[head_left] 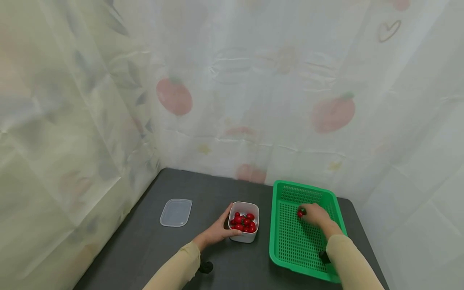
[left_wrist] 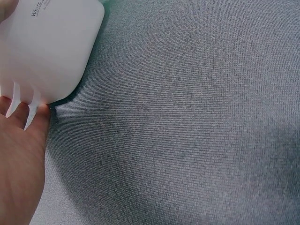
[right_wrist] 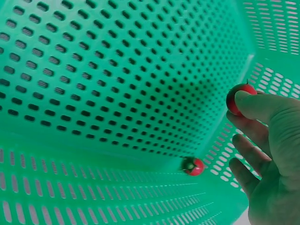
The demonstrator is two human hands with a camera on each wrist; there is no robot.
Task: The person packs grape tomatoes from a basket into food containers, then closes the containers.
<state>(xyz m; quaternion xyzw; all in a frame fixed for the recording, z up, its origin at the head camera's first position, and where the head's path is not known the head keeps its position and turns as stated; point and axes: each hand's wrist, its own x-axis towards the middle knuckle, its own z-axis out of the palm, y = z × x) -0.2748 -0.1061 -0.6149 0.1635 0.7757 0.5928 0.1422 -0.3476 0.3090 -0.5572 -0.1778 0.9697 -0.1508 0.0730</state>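
Observation:
Inside the green basket (head_left: 274, 225), my right hand (head_left: 316, 214) pinches a red cherry tomato (right_wrist: 247, 88) between thumb and forefinger. A second cherry tomato (right_wrist: 197, 167), with its green stem, lies in a corner of the basket in the right wrist view. My left hand (head_left: 217, 230) grips a white square container (head_left: 243, 238) on the dark tabletop, thumb across its near side and the other fingers along its left side. Several cherry tomatoes (head_left: 246, 222) lie in the container. The left wrist view shows fingertips (left_wrist: 43, 111) against the container's smooth wall, which bears printed lettering.
A translucent square lid (head_left: 176, 212) lies flat on the dark table (head_left: 214, 189), left of the container. Curtains (head_left: 232, 121) printed with fruit hang along the back and both sides. The basket's raised rim surrounds my right hand.

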